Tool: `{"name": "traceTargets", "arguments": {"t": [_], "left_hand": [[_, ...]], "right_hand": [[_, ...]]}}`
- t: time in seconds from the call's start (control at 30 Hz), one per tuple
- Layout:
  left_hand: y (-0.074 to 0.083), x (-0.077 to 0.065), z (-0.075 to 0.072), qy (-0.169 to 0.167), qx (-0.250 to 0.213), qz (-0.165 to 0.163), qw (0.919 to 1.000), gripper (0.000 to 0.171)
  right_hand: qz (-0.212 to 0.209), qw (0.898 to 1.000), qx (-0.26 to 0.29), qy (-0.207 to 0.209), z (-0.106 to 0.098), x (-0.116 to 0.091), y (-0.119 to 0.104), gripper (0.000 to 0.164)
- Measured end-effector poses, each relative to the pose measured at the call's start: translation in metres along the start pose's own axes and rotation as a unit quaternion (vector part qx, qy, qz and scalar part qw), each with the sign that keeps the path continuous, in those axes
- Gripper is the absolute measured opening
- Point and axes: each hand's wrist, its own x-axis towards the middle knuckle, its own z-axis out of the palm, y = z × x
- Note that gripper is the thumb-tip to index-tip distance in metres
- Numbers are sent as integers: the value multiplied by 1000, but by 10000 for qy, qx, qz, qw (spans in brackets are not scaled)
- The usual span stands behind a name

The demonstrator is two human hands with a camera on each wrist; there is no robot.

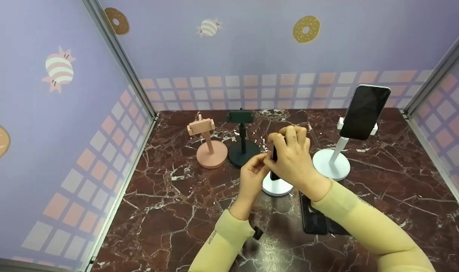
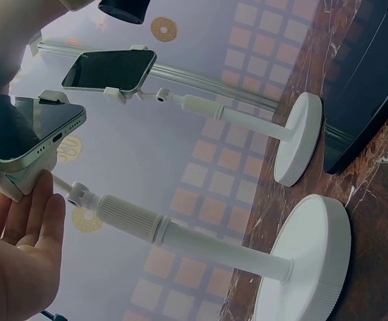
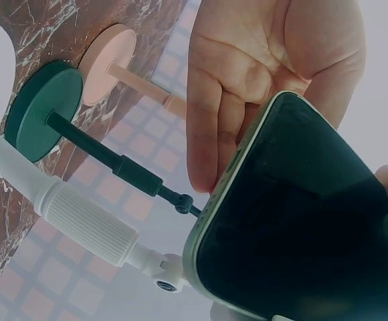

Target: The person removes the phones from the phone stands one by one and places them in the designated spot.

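Indistinctly, sleeve lettering [image 1: 212,237] shows; the right hand [image 1: 292,159] holds a phone [image 3: 301,214].

Legible text: none with certainty. A short line of dark, slanted lettering runs along the left yellow sleeve [image 1: 225,243] near its cuff; a second, fainter line marks the upper edge of the right yellow sleeve [image 1: 373,223]. Both are too small and blurred to decipher.
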Motion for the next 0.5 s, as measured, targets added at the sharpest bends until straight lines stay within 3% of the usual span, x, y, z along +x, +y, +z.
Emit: {"name": "traceTargets", "arguments": {"t": [0.5], "left_hand": [[0, 0, 1, 48, -22, 55, 10000, 43]], "right_hand": [[-55, 9999, 157, -1, -1, -4, -2, 47]]}}
